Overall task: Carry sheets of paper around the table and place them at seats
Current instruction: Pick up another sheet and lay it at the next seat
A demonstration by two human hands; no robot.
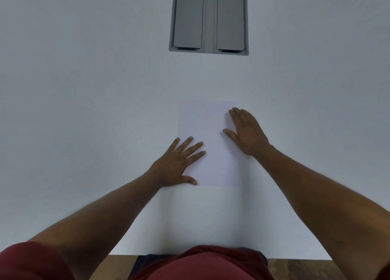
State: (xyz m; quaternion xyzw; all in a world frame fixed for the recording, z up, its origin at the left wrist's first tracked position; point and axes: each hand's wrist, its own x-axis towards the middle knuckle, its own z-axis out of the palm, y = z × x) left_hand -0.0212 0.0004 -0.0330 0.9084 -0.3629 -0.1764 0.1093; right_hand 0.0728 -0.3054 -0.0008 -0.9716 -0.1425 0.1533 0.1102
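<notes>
Looking down from the head camera, I see a white rectangular sheet of paper (207, 142) lying flat on the big white table (84, 111), just in front of the person. Both hands lie flat on it with straight fingers, so nothing is gripped or pinched. My left hand (175, 163) rests on the near left edge of the sheet, with fingers spread and the thumb by the bottom edge. My right hand (247, 132) rests on the right edge, higher up, fingers close together. Farther away, set into the table top, is a grey metal box with two flap lids (209, 19), well apart from the sheet. Near the bottom I see a dark red shirt (200, 265) and a brown wooden floor (299, 269).
</notes>
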